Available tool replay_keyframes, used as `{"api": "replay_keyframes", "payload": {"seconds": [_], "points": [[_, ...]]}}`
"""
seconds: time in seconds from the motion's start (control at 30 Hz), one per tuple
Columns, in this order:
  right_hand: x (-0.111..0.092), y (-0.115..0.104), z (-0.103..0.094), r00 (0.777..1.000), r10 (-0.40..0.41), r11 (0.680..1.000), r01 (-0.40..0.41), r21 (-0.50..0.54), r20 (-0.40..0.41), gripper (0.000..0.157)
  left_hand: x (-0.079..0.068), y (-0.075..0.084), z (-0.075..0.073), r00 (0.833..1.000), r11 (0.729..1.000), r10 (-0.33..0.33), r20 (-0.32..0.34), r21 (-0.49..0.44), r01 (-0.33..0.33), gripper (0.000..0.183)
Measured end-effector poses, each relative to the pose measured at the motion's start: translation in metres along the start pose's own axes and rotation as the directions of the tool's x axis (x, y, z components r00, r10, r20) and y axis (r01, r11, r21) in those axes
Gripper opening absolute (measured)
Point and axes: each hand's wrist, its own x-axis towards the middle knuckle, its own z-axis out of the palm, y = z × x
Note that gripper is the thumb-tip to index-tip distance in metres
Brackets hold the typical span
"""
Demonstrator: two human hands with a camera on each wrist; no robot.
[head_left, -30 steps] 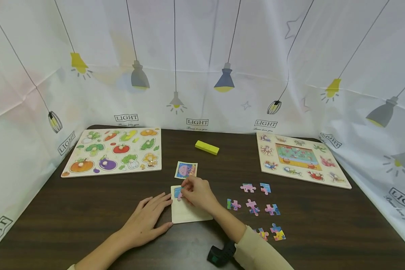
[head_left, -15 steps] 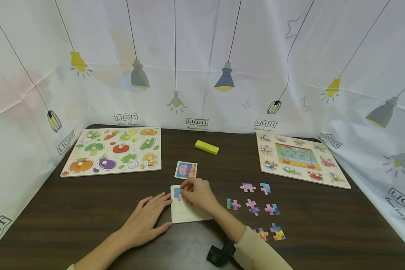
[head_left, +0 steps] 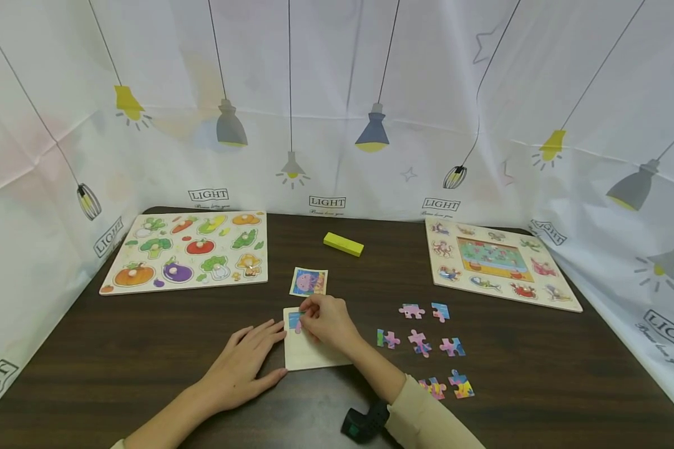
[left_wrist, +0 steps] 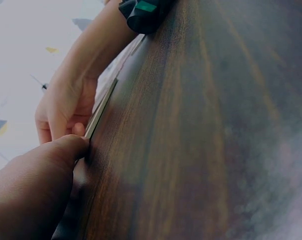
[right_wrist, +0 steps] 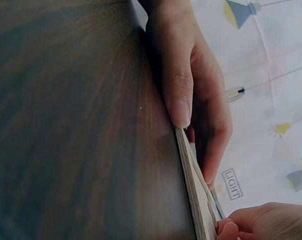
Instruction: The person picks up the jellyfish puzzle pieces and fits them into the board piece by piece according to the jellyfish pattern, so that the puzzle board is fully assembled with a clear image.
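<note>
A pale wooden puzzle board (head_left: 311, 357) lies in front of me on the dark table. My left hand (head_left: 243, 363) rests on the table with fingers extended, its fingertips and thumb at the board's left side. In the right wrist view, that thumb touches the end of the board (right_wrist: 191, 180). With thumb and forefinger, my right hand (head_left: 330, 321) pinches a blue and pink jigsaw piece (head_left: 294, 320) at the board's upper left corner. The piece is partly hidden by the fingers. Just beyond the board lies a small picture card (head_left: 308, 282) with a pink figure.
Several loose jigsaw pieces (head_left: 419, 343) are spread to the right of the board. Behind stands a yellow block (head_left: 343, 244). A vegetable peg puzzle (head_left: 188, 252) lies at the back left, a sea animal puzzle (head_left: 494, 265) at the back right. A printed curtain (head_left: 337, 81) closes off the far side.
</note>
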Motion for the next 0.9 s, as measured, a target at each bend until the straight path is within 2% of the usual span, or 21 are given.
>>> {"api": "replay_keyframes", "payload": {"seconds": [0.23,0.53,0.73,0.9], "points": [[-0.0004,-0.0012,-0.0008,1.000,0.031,0.999,-0.031,0.016,0.005,0.005,-0.0004,-0.0007,0.0016,0.999,1.000,0.026,-0.038,0.004,-0.026,0.059],[-0.0002,-0.0024,-0.0017,0.999,0.034,0.999,-0.034,-0.005,-0.013,0.003,0.0000,-0.0007,0.0003,0.999,1.000,0.024,-0.026,0.006,-0.024,0.059],[-0.0013,-0.0025,-0.0018,0.999,0.042,0.998,-0.042,0.038,0.002,0.007,-0.0005,-0.0010,0.0008,0.999,0.999,0.032,-0.036,0.008,-0.032,0.059],[-0.0018,-0.0019,-0.0009,0.999,0.040,0.998,-0.040,0.055,0.004,0.009,-0.0005,-0.0014,0.0013,1.000,1.000,0.019,-0.018,0.009,-0.019,0.060]]}}
